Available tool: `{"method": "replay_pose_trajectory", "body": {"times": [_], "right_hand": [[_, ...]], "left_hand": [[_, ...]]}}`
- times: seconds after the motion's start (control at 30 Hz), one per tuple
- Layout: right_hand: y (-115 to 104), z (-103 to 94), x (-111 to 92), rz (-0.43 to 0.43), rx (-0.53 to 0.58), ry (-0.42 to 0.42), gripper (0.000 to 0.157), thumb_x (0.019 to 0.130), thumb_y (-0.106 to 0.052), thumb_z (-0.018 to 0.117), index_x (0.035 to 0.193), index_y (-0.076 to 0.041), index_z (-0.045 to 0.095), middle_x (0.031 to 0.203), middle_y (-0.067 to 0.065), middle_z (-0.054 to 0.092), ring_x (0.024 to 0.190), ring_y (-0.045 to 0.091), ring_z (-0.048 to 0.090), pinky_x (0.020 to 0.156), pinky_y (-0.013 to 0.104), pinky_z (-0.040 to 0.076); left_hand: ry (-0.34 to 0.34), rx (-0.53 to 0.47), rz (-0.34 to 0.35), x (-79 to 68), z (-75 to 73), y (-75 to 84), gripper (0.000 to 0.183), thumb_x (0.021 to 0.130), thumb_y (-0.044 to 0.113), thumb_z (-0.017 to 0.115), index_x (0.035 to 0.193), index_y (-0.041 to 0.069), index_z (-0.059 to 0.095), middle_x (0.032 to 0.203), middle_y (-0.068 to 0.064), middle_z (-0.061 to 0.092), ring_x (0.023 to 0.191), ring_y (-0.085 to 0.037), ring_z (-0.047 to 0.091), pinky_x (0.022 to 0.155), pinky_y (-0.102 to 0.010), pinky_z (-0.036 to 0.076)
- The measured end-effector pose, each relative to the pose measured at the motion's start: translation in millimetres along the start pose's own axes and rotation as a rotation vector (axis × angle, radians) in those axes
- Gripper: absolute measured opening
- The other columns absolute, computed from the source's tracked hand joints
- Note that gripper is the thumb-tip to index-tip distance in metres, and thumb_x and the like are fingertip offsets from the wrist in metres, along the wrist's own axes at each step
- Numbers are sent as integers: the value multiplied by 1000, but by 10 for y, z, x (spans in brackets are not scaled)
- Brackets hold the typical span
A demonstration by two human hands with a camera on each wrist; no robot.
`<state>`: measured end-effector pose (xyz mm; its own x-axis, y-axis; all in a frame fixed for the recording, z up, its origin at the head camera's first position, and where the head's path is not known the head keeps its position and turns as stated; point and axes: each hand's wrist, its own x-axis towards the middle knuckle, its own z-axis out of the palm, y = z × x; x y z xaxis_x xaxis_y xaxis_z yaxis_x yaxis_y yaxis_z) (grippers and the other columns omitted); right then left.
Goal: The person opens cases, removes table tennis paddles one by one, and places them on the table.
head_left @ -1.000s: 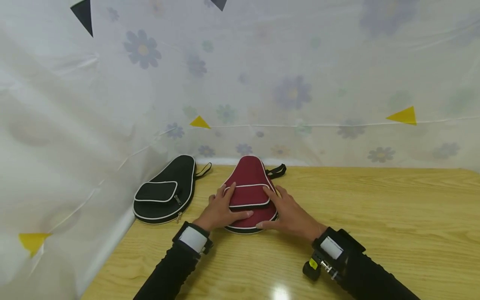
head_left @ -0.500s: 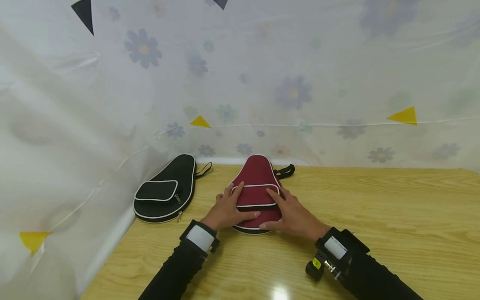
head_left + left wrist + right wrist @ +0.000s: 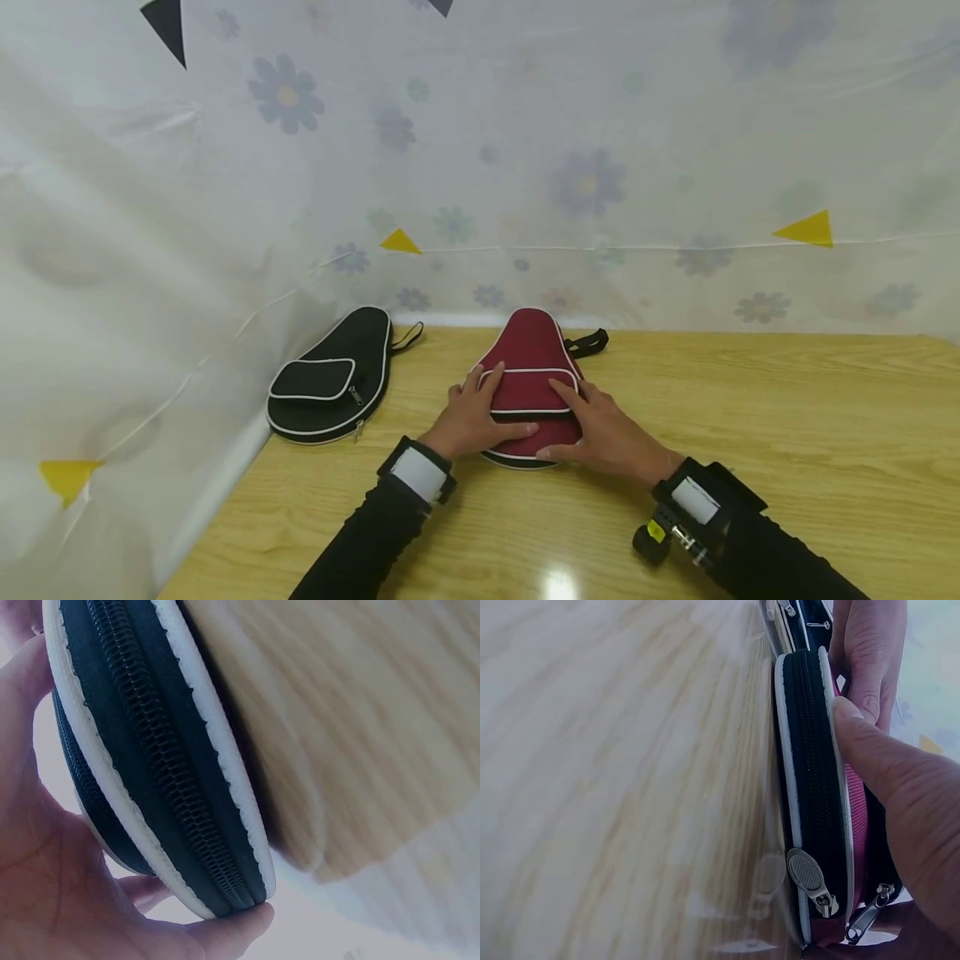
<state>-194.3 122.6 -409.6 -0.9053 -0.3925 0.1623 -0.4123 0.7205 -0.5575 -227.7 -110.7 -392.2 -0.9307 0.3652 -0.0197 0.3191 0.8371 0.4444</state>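
A red table tennis paddle case [image 3: 530, 346] with white piping lies flat on the table, its narrow end pointing away. My left hand [image 3: 474, 421] grips its left side, the thumb across the lower front. From the right side my right hand [image 3: 611, 433] holds it, fingertips on the front pocket. In the left wrist view, a finger [image 3: 236, 930] reaches round the edge of the case beside the black zipper band [image 3: 161, 742]. The right wrist view shows a metal zipper pull [image 3: 808, 871] below the thumb [image 3: 870, 746]. The fingers' undersides are partly hidden.
A black paddle case [image 3: 330, 379] of the same shape lies to the left, its pocket and zipper pulls facing up. The wooden table [image 3: 750, 417] runs to a flower-print curtain [image 3: 585, 183] behind. A black strap loop [image 3: 587, 342] sticks out right of the red case.
Both hands have slid the red case to the right along the table, away from the black case. The black case has stayed where it was.
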Motion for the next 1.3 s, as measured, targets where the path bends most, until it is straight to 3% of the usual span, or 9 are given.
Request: {"method": "replay_pose_trajectory", "body": {"times": [0.23,1.3], "right_hand": [[29,-44,-51,3,8,-6,101,81,-55,80,156,-4,36,153,33,31,131,52,42,97,60,47],[156,-151,-224,38,-8,4,101,81,-57,78,156,-5,35,153,32,31,132,51,41,98,61,45]], "left_hand": [[-4,-1,-14,13,33,75,105,81,63,74,162,17,25,162,-18,23,134,-57,33,97,-61,46],[-24,8,29,53,105,276,104,83,60,74,162,14,23,161,-18,23,134,-56,32,99,-61,44]]}}
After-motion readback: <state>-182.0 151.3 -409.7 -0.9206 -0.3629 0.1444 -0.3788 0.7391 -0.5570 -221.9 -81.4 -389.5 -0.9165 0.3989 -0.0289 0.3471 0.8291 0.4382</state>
